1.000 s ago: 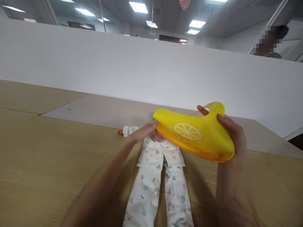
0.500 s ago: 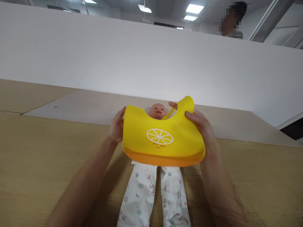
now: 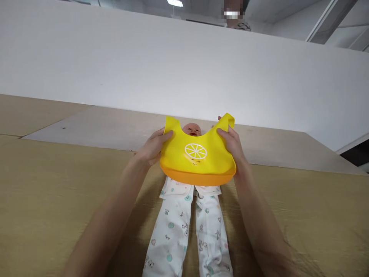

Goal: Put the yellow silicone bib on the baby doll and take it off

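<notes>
A yellow bib [image 3: 184,161] with an orange bottom pocket and a printed lemon slice is stretched between my two hands. My left hand [image 3: 154,146] grips its left edge, thumb on the front. On the other side my right hand [image 3: 232,140] pinches the right edge below the neck strap, some fingers behind it. Beneath the bib lies a baby doll [image 3: 192,128] on its back, with its head showing in the neck opening. White patterned trousers [image 3: 175,223] and the hem of a matching top cover the doll; its chest and arms are hidden.
The doll lies on a tan wooden surface [image 3: 72,192], with a grey panel [image 3: 273,150] along its far side. Behind stands a white partition [image 3: 173,73]. A person [image 3: 235,15] is beyond it at the top right.
The bib has moved away from me, closer over the doll's chest, and now faces up more squarely. My left hand has shifted its hold so the thumb lies on the front.
</notes>
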Demonstrator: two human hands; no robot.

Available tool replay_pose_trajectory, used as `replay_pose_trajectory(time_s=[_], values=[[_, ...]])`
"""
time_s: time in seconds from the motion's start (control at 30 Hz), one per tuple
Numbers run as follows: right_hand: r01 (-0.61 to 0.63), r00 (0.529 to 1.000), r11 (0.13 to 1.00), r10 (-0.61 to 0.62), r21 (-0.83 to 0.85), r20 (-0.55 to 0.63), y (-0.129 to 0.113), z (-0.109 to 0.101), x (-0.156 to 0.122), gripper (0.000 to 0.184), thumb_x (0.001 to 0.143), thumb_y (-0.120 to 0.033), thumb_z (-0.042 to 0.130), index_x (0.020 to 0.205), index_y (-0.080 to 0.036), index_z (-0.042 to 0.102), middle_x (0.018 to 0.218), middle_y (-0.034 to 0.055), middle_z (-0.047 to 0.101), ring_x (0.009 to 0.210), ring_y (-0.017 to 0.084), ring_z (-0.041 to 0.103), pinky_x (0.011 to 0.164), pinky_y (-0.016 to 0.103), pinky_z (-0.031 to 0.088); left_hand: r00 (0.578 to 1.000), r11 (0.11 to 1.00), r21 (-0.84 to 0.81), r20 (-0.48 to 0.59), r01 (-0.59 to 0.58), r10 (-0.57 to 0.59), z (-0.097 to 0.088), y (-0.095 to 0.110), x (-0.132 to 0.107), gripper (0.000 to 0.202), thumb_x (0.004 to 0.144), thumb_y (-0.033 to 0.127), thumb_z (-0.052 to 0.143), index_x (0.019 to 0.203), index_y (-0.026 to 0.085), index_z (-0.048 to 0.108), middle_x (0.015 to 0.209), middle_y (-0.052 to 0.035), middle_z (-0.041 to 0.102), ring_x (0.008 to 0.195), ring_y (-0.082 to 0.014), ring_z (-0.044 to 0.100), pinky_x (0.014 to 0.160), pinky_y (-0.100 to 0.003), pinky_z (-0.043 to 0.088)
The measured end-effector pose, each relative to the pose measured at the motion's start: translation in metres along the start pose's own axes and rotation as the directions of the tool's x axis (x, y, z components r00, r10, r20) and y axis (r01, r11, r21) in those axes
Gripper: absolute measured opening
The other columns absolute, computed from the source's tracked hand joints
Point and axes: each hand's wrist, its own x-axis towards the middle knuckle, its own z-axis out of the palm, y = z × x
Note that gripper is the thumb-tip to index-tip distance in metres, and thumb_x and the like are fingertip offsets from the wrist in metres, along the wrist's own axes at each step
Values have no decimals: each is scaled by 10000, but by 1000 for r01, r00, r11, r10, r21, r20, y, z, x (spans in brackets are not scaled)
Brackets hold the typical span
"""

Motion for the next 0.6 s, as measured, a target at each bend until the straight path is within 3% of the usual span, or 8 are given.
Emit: replay_pose_trajectory(time_s=[0.17,0.43,0.5,0.6], values=[[-37,999,999,37,-6,9,38,-19,30,428,686,-355,712,1075,-239,578,919,-8,635,767,141,610,697,256,524,997,998,-18,-60,53,-54,2,-11,19,320,719,266,650,1023,168,636,979,-61,710,846,-206,685,728,-296,569],[-286,953,950,270,124,134,86,-29,49,333,594,-263,716,881,-155,586,883,41,686,737,170,641,709,279,522,959,964,130,-195,233,-205,-10,-44,49,147,623,193,619,763,144,619,696,-55,674,639,-192,642,629,-300,525],[-320,946,944,313,85,86,92,-29,52,322,582,-243,682,876,-151,588,874,45,692,713,170,637,678,272,517,958,961,149,-206,234,-201,-12,-53,57,104,607,177,600,705,144,609,667,-49,658,615,-184,627,596,-288,495],[-391,918,920,387,-27,-82,99,-30,58,289,587,-228,617,863,-150,588,782,34,683,648,168,623,595,261,495,960,968,171,-244,182,-137,-14,-63,69,77,580,179,586,652,152,588,612,-20,622,560,-153,579,539,-255,429]])
